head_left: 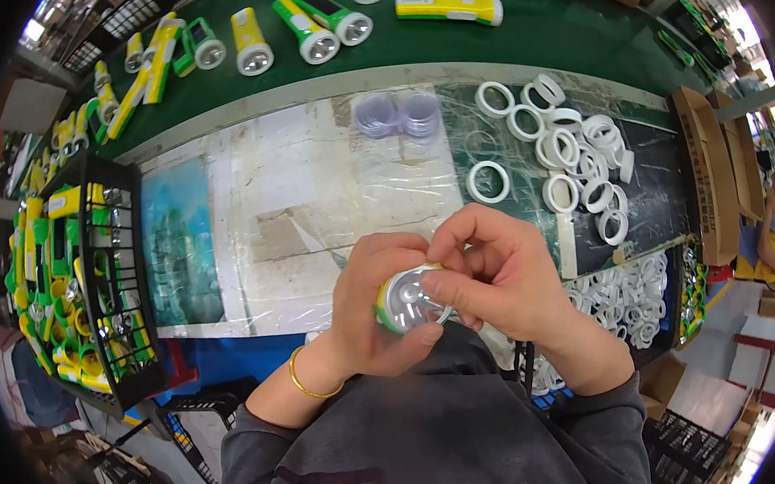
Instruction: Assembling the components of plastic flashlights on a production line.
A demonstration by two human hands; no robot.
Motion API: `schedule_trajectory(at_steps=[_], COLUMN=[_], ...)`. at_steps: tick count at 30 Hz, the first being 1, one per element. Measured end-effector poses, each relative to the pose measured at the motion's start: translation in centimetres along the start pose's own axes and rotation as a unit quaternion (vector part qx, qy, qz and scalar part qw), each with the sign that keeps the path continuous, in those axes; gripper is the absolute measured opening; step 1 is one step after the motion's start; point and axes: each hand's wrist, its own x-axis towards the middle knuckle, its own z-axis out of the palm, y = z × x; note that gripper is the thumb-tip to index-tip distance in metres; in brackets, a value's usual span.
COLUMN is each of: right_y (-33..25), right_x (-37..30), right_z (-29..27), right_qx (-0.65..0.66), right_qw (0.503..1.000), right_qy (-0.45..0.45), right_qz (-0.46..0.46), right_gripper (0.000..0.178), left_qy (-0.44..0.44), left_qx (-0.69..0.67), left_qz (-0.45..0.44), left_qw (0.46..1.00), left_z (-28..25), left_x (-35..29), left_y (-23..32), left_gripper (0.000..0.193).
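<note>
My left hand (359,290) is wrapped round the head of a yellow and green flashlight (382,308), its shiny reflector turned up toward me. A round clear lens (408,311) lies over the reflector. With thumb and fingers pinched together, my right hand (509,278) grips the right edge of this lens, the thumb lying across its face. My palm hides the flashlight's body. Beyond my hands sit stacks of clear lenses (398,116). A single white ring (488,182) lies nearest my right hand, with a pile of white rings (588,158) to its right.
Several finished-looking flashlights (316,34) lie on a green surface (563,37) along the far side. A black crate (118,290) full of flashlights stands at left. More white rings (628,296) fill a container at lower right, near a cardboard box (708,176). A person (766,249) is at far right.
</note>
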Motion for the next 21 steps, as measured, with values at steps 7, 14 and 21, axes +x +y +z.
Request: schedule_trajectory(at_steps=[7,14,21], right_y=[5.7,6.6,-2.6], right_x=[2.9,4.5,2.4], right_z=[-11.7,-10.2,-3.2], right_qx=[-0.282,-0.586,-0.302], right_qw=[0.913,0.783,0.913], right_qy=[0.264,0.157,-0.081], right_qz=[-0.131,-0.138,-0.262], right_gripper=[0.038,0.056,0.055], left_qy=[-0.036,-0.029,-0.04], left_qx=[-0.048,-0.039,-0.109], left_qz=[0.002,-0.006,-0.009], left_qw=[0.998,0.999,0.993], left_z=[-0.8,-0.9,-1.9], left_x=[0.4,0.5,-0.2], left_y=[-1.0,-1.2,-1.5], left_gripper=[0.053,0.057,0.06])
